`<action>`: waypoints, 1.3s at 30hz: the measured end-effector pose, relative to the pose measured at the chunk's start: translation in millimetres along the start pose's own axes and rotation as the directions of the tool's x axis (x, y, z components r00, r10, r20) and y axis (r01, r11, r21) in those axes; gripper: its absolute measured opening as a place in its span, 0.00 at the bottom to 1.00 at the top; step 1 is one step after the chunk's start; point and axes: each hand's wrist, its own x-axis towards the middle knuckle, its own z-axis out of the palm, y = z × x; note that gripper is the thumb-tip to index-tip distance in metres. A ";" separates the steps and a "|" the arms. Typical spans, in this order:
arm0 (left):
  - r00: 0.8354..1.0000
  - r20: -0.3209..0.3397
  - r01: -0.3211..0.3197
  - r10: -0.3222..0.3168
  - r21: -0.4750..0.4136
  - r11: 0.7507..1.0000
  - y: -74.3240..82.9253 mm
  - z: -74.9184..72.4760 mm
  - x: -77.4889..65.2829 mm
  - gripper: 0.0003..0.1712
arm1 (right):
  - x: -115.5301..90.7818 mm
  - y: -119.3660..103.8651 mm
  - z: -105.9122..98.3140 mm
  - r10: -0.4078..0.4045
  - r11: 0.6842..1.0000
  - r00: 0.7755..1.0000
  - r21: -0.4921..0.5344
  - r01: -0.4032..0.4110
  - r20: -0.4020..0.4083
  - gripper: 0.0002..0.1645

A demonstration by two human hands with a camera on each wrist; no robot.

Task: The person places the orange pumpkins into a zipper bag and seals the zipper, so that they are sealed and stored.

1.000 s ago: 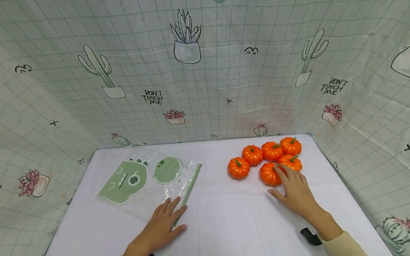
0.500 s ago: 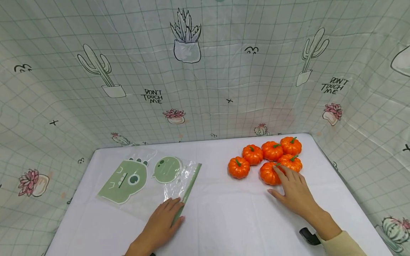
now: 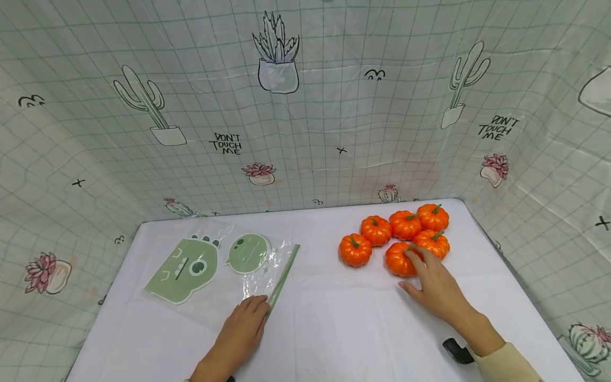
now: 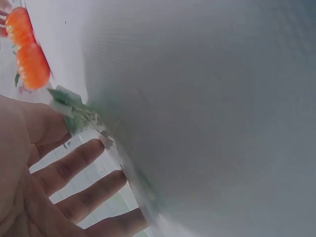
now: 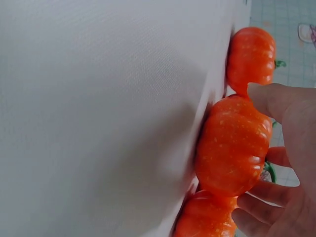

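Note:
My left hand [image 3: 242,326] pinches the green edge strip of a clear plastic bag [image 3: 282,270] between thumb and forefinger. The bag lies flat, printed with a green dinosaur and a round speech bubble. In the left wrist view the strip [image 4: 66,101] passes by the thumb, other fingers spread. At the right, my right hand [image 3: 436,286] hovers over the nearest orange toy pumpkin [image 3: 398,260], its fingers loosely curved beside it. The right wrist view has the thumb near one side of that pumpkin [image 5: 232,148] and the fingers near the other; contact is unclear.
Several more pumpkins [image 3: 375,231] cluster at the back right of the white table [image 3: 329,318]; one pumpkin [image 3: 355,250] sits apart on the left. A black object [image 3: 457,351] is beside the right sleeve. Patterned cloth [image 3: 310,122] encloses the back and sides.
My left fingers have drawn together from a spread pose onto the bag's edge strip, the thumb going out of sight underneath. The right hand has barely moved, and the pumpkins stay put.

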 end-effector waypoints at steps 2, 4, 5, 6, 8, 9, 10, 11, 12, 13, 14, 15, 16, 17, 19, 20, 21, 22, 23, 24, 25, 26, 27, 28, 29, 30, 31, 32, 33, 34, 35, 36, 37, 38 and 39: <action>1.000 0.002 0.005 -0.005 0.011 1.000 0.3 -0.1 0.3 0.13 | 0.8 -0.6 0.7 -0.003 1.000 1.000 0.015 0.003 -0.008 0.44; 1.000 0.008 0.011 -0.011 0.021 1.000 0.3 0.4 0.4 0.13 | 1.4 -1.5 1.3 -0.009 1.000 1.000 0.027 0.009 -0.018 0.42; 1.000 0.010 0.013 -0.013 0.025 1.000 0.1 1.0 0.6 0.13 | 1.6 -1.9 1.6 -0.011 0.999 1.000 0.032 0.012 -0.022 0.41; 1.000 0.011 0.016 -0.016 0.028 0.999 0.1 1.2 0.6 0.13 | 1.7 -2.4 1.7 -0.013 0.999 1.000 0.037 0.014 -0.025 0.40; 1.000 0.006 0.018 -0.018 0.035 0.999 -0.2 2.1 0.6 0.14 | 2.2 -3.5 1.8 -0.014 0.999 1.000 0.048 0.015 -0.026 0.39; 1.000 0.001 0.020 -0.020 0.037 0.999 -0.5 2.9 0.6 0.14 | 2.5 -3.9 1.8 -0.014 0.998 1.000 0.054 0.015 -0.026 0.38; 1.000 -0.005 0.020 -0.020 0.040 0.999 -0.6 3.3 0.5 0.14 | 2.8 -4.3 1.7 -0.012 0.998 1.000 0.059 0.014 -0.025 0.37; 1.000 -0.011 0.020 -0.020 0.045 0.999 -0.6 3.9 0.4 0.15 | 3.0 -4.5 1.7 -0.011 0.998 1.000 0.064 0.012 -0.023 0.36; 1.000 -0.018 0.022 -0.021 0.048 0.999 -0.4 4.1 0.2 0.15 | 3.1 -4.8 1.8 -0.009 0.998 1.000 0.067 0.011 -0.022 0.36; 0.999 -0.025 0.022 -0.021 0.050 0.998 -0.3 4.6 0.1 0.15 | 3.1 -4.8 1.9 -0.007 0.998 1.000 0.069 0.008 -0.021 0.36; 0.999 -0.031 0.023 -0.021 0.054 0.998 -0.1 4.9 0.2 0.15 | 3.2 -4.8 2.3 -0.007 0.997 1.000 0.070 0.009 -0.023 0.35; 0.999 -0.035 0.023 -0.021 0.056 0.998 0.2 5.1 0.2 0.15 | 3.1 -4.8 2.7 -0.008 0.997 1.000 0.072 0.010 -0.028 0.35; 0.999 -0.041 0.021 -0.018 0.058 0.998 0.6 5.0 0.3 0.15 | 2.9 -4.7 3.3 -0.011 0.997 0.999 0.070 0.013 -0.036 0.35; 0.999 -0.047 0.021 -0.018 0.057 0.998 0.8 5.3 0.6 0.15 | 2.7 -4.5 4.1 -0.016 0.998 0.999 0.068 0.019 -0.047 0.36; 0.998 -0.057 0.023 -0.020 0.056 0.998 1.2 5.4 1.1 0.16 | 2.2 -4.0 6.0 -0.031 0.997 0.996 0.062 0.036 -0.079 0.37; 0.998 -0.063 0.024 -0.021 0.056 0.998 1.5 5.3 1.4 0.16 | 1.8 -3.8 7.0 -0.044 0.997 0.994 0.058 0.050 -0.099 0.38; 0.997 -0.069 0.027 -0.023 0.056 0.998 1.8 5.2 1.7 0.16 | 1.5 -3.5 8.0 -0.057 0.997 0.991 0.053 0.064 -0.118 0.38; 0.997 -0.076 0.030 -0.025 0.058 0.998 2.0 5.0 2.2 0.17 | 1.3 -3.2 8.8 -0.071 0.996 0.988 0.049 0.078 -0.136 0.39; 0.996 -0.082 0.033 -0.028 0.061 0.998 2.2 4.9 2.6 0.17 | 1.2 -2.8 9.5 -0.083 0.995 0.985 0.044 0.091 -0.154 0.40; 0.996 -0.088 0.036 -0.030 0.070 0.997 2.6 4.4 2.9 0.18 | 1.1 -2.6 10.0 -0.092 0.994 0.981 0.040 0.100 -0.168 0.41; 0.995 -0.097 0.038 -0.030 0.075 0.996 3.0 4.1 3.2 0.18 | 0.9 -2.6 10.4 -0.096 0.994 0.979 0.037 0.104 -0.177 0.43; 0.994 -0.105 0.039 -0.030 0.084 0.996 3.4 3.8 3.5 0.19 | 1.0 -2.7 10.6 -0.097 0.994 0.979 0.034 0.105 -0.181 0.45; 0.993 -0.115 0.040 -0.029 0.092 0.995 3.6 3.4 4.0 0.19 | 1.2 -2.6 10.7 -0.095 0.994 0.979 0.034 0.102 -0.180 0.48; 0.992 -0.127 0.039 -0.026 0.099 0.994 3.7 3.3 4.1 0.19 | 1.4 -2.9 10.7 -0.088 0.995 0.980 0.033 0.095 -0.177 0.51; 0.990 -0.139 0.039 -0.025 0.104 0.994 3.9 3.0 4.4 0.20 | 1.6 -2.9 10.7 -0.080 0.996 0.982 0.033 0.087 -0.173 0.54; 0.988 -0.151 0.040 -0.023 0.109 0.993 4.0 2.8 4.6 0.20 | 1.9 -3.1 10.6 -0.072 0.996 0.984 0.033 0.079 -0.165 0.56; 0.986 -0.163 0.040 -0.022 0.110 0.993 4.0 2.5 5.0 0.21 | 2.1 -3.1 10.6 -0.067 0.997 0.985 0.033 0.073 -0.159 0.58; 0.985 -0.171 0.043 -0.023 0.114 0.993 4.0 2.1 5.1 0.21 | 2.2 -3.2 10.5 -0.065 0.997 0.986 0.033 0.071 -0.157 0.60; 0.984 -0.179 0.048 -0.026 0.116 0.992 3.9 1.8 5.2 0.21 | 2.3 -3.2 10.5 -0.065 0.997 0.986 0.032 0.071 -0.156 0.61; 0.983 -0.183 0.053 -0.031 0.116 0.992 3.9 1.6 5.2 0.22 | 2.2 -3.1 10.7 -0.067 0.997 0.985 0.033 0.073 -0.158 0.61; 0.982 -0.185 0.059 -0.037 0.118 0.991 4.1 1.0 5.5 0.22 | 2.2 -3.0 10.9 -0.069 0.997 0.985 0.034 0.075 -0.160 0.63; 0.982 -0.185 0.066 -0.043 0.119 0.991 4.3 0.6 5.6 0.22 | 2.1 -2.9 11.1 -0.069 0.996 0.985 0.037 0.076 -0.160 0.64; 0.982 -0.185 0.072 -0.049 0.119 0.990 4.6 0.0 5.7 0.23 | 1.9 -2.9 11.3 -0.068 0.996 0.985 0.044 0.076 -0.159 0.66; 0.982 -0.183 0.079 -0.056 0.117 0.990 4.8 -0.4 5.8 0.24 | 1.7 -3.0 11.4 -0.064 0.996 0.986 0.050 0.073 -0.155 0.68; 0.982 -0.180 0.085 -0.063 0.115 0.990 5.2 -1.0 5.9 0.24 | 1.5 -3.0 11.5 -0.056 0.996 0.987 0.058 0.065 -0.149 0.70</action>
